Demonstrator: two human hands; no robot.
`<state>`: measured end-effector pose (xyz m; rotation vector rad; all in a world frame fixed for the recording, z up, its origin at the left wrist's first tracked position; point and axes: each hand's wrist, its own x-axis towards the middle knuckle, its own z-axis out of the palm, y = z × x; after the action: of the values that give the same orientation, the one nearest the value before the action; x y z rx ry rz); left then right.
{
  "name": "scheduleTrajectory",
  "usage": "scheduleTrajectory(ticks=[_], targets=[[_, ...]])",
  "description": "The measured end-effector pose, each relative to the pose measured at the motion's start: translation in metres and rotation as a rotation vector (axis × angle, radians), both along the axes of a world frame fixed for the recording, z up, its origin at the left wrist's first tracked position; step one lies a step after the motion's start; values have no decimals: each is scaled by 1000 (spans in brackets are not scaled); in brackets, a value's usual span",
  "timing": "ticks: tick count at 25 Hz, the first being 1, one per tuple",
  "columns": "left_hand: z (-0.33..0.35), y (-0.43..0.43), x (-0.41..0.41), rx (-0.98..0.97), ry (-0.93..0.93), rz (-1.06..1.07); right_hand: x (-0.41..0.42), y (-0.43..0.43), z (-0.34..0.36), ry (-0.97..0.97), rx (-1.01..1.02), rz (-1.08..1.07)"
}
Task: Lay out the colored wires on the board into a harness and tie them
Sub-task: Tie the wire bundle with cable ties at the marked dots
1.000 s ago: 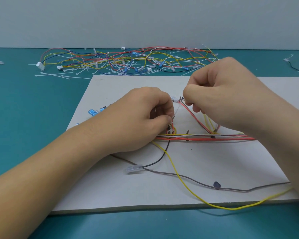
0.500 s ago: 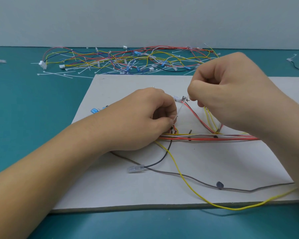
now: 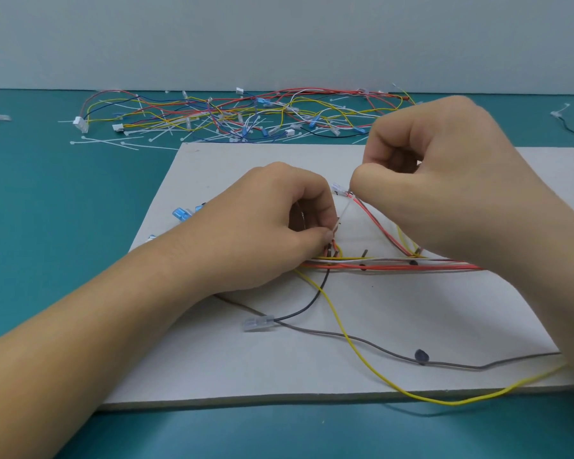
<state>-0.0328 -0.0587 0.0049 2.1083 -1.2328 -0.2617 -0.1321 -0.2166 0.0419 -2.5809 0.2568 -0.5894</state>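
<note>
The left hand (image 3: 272, 223) is curled, with thumb and forefinger pinched together at the lower end of a thin white cable tie (image 3: 342, 213). That end meets the upturned ends of several wires. The right hand (image 3: 444, 180) is up and to the right of it, also clenched into a pinch. Its thumb and forefinger grasp the tie's upper end, so the tie runs straight between the two hands. A small white connector (image 3: 338, 187) sits just beside the right thumb tip.

Under both hands a red wire bundle (image 3: 395, 267) lies across the board (image 3: 212, 359), with white and yellow strands alongside. The right forearm covers its far end. Nearer the person than the left hand, a black wire (image 3: 312, 301) ends in a clear terminal (image 3: 258, 323). A yellow wire (image 3: 345, 332) and a grey wire (image 3: 362, 341) cross there and trail toward the right wrist. Blue connectors (image 3: 181, 214) lie left of the left hand. Beyond both hands, off the board, a heap of loose wires (image 3: 246, 114) and spare ties (image 3: 120, 144) lies on the teal mat (image 3: 47, 226).
</note>
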Motion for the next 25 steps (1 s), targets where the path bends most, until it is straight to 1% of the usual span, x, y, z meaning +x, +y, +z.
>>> scheduleTrajectory(ticks=[4,15,19,21,25], targets=[[3,0,-2,22,-39,6,-3,7,3,-19,-109,3],[5,0,-2,37,4,48,-6,5,8,14,-142,-52],[3,0,-2,40,-36,53,-7,6,10,25,-140,-52],[0,3,-4,54,-114,30,-7,4,11,65,-111,-42],[1,9,-5,31,-231,-59,-8,-8,17,270,-81,-57]])
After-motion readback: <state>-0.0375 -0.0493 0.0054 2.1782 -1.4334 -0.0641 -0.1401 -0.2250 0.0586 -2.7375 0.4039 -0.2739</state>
